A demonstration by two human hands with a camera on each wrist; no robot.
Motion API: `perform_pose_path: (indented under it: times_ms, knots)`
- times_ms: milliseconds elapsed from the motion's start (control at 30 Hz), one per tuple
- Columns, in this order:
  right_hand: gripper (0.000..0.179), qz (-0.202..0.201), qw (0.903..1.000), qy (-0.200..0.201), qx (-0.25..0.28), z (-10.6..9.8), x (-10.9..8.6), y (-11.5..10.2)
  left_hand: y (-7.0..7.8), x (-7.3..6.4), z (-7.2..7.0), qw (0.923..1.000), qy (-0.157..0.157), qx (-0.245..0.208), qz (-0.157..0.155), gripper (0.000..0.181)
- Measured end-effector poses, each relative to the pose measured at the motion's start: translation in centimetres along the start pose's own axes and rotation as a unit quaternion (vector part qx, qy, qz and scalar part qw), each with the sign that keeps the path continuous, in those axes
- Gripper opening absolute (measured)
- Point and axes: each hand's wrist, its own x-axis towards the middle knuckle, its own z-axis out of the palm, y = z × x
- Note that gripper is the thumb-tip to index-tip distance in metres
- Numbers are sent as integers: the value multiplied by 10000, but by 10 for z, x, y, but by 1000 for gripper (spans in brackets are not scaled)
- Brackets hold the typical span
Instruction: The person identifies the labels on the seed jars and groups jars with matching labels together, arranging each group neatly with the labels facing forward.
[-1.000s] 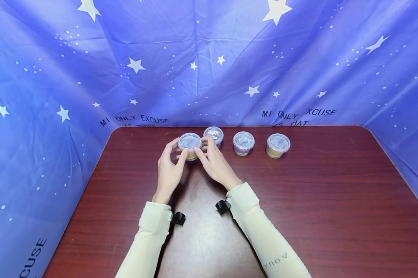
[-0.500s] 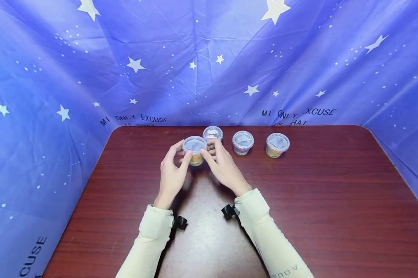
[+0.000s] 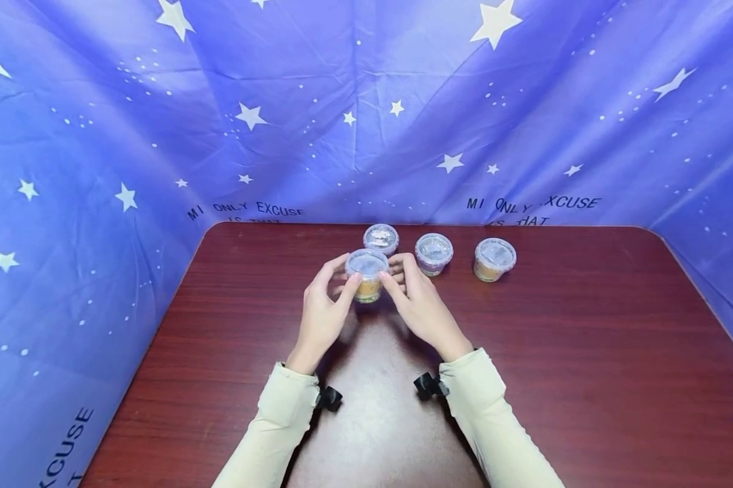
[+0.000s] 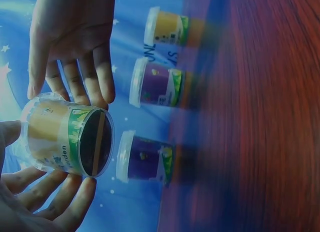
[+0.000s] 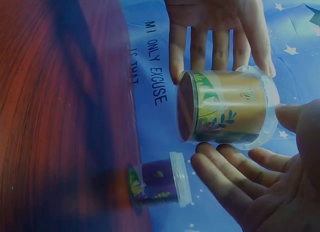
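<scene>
Starry blue cloth (image 3: 415, 74) behind red-brown table (image 3: 586, 352)

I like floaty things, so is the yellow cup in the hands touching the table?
Apart. The right wrist view shows the yellow cup held up, with blue cloth showing between its bottom and the table.

Left grip (image 3: 324, 310) faces right grip (image 3: 426, 306), palms inward.
</scene>
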Motion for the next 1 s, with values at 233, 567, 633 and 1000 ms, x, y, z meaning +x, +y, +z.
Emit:
perform_pose_path:
  times_ms: [233, 567, 633, 1000]
  knots:
    - [30, 47, 9999, 60, -80, -8, -6, -2, 6, -2, 3, 9996, -174, -183, -117, 39]
    - [33, 139, 9999, -17, -12, -12, -10, 2, 7, -3, 8, 9996, -202, -201, -13, 38]
    - [34, 126, 9999, -37, 28, -12, -11, 3, 7, -3, 8, 9995, -204, -229, 10, 38]
    - [41, -2, 9993, -155, 339, -12, -12, 5, 10, -1, 9, 9981, -373, -474, -147, 37]
